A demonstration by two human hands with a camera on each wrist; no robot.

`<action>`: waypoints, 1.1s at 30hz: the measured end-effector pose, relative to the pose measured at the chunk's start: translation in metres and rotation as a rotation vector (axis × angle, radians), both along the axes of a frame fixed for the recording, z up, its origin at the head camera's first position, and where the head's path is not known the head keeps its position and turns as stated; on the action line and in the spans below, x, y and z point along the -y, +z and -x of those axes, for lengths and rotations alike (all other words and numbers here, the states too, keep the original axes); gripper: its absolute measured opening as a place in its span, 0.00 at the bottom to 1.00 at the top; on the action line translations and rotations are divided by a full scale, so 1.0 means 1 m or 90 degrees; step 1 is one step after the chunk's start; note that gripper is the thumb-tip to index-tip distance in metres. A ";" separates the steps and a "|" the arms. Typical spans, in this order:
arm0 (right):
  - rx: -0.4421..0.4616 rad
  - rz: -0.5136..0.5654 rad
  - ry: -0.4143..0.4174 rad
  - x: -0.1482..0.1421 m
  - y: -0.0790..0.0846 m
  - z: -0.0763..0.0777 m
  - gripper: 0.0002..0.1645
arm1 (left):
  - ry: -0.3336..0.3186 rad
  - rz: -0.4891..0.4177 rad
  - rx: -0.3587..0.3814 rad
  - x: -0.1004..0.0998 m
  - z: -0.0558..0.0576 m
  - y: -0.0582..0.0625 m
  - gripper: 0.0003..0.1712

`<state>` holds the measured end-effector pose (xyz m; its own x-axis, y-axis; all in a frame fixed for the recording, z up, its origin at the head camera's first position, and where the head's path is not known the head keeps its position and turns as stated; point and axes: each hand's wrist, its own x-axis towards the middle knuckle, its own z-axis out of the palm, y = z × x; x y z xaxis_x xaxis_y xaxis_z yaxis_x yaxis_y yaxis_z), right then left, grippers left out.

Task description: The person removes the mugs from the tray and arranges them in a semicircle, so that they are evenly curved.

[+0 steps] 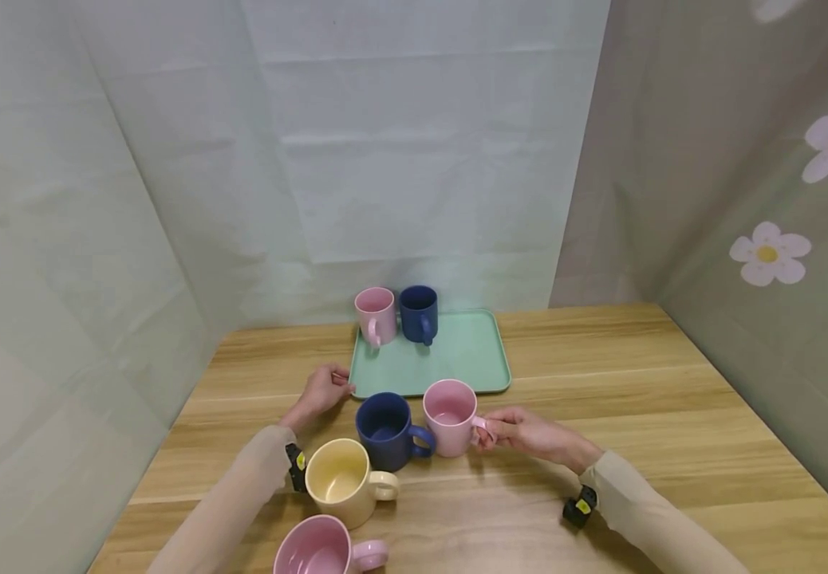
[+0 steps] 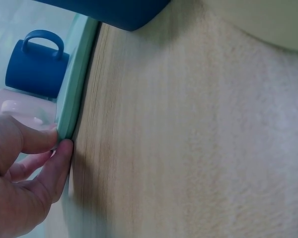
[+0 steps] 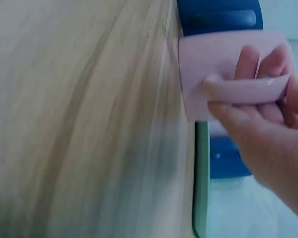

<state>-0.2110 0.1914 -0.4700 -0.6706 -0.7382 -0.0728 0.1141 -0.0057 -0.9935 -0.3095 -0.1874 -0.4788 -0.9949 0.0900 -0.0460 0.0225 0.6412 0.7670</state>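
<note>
The hands were apart, the left hand (image 1: 322, 392) pinching the green tray (image 1: 464, 355) by its left edge near the front corner, the right hand (image 1: 529, 434) gripping the handle of a pink mug (image 1: 450, 434) just in front of that tray. Beside this mug, a navy mug (image 1: 381, 448), a yellow mug (image 1: 342, 506) and a nearer pink mug (image 1: 313, 550) stood in a slanting row on the wooden surface (image 1: 672, 414). On the tray's back left, a rear pink mug (image 1: 387, 324) and a rear navy mug (image 1: 412, 324) stood side by side.
</note>
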 end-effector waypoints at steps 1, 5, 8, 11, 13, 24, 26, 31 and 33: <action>0.005 0.002 -0.009 0.001 0.001 -0.001 0.13 | 0.001 0.000 -0.002 0.000 0.000 0.000 0.15; 0.015 0.002 -0.033 0.004 0.003 -0.005 0.11 | 0.003 0.002 -0.011 0.000 -0.001 0.000 0.15; 0.011 0.002 -0.031 0.005 0.003 -0.005 0.13 | 0.006 0.001 -0.013 0.000 0.000 -0.001 0.15; 0.001 0.000 -0.017 0.004 0.002 -0.004 0.17 | 0.006 -0.003 -0.011 0.000 0.000 -0.001 0.16; -0.006 -0.012 -0.007 0.002 0.003 -0.002 0.21 | 0.004 -0.006 -0.010 0.000 0.001 -0.001 0.16; -0.065 -0.132 -0.032 -0.007 0.017 0.010 0.24 | 0.011 -0.004 0.002 -0.001 0.001 -0.001 0.15; -0.074 -0.145 -0.048 -0.009 0.019 0.014 0.23 | 0.016 -0.004 0.004 -0.001 0.001 -0.001 0.15; -0.106 -0.160 -0.072 -0.010 0.024 0.024 0.22 | 0.019 -0.009 -0.006 -0.002 0.001 -0.002 0.14; -0.110 -0.161 -0.091 -0.009 0.027 0.028 0.21 | 0.017 -0.007 -0.009 -0.002 0.001 -0.002 0.14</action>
